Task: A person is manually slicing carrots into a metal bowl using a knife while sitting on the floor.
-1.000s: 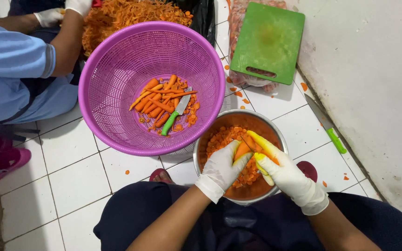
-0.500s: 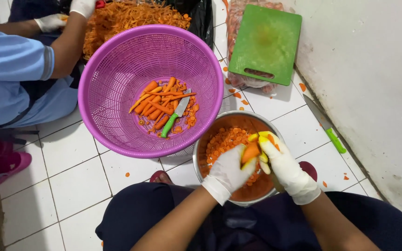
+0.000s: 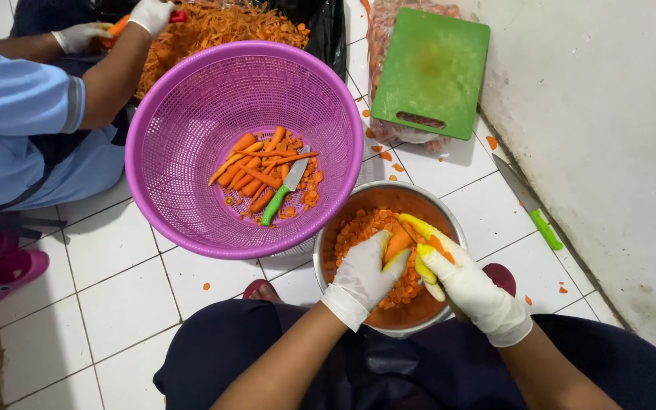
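Over a metal bowl [image 3: 449, 215] of orange carrot slices on the white tiled floor, a gloved left hand [image 3: 362, 277] is gripping a carrot [image 3: 398, 244] while the gloved right hand [image 3: 461, 281] is closing around a tool too hidden to identify. A purple basket [image 3: 191, 137] holding peeled carrots and a green-handled knife [image 3: 284, 187] is sitting just beside.

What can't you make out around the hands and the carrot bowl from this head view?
- Blade of the tool in the right hand: hidden by the gloved fingers and the carrot.
- Bottom of the metal bowl: covered by carrot slices and both hands; left hand.
- Bag under the green cutting board: mostly covered.
- Co-worker's hands: cut off by the top edge.
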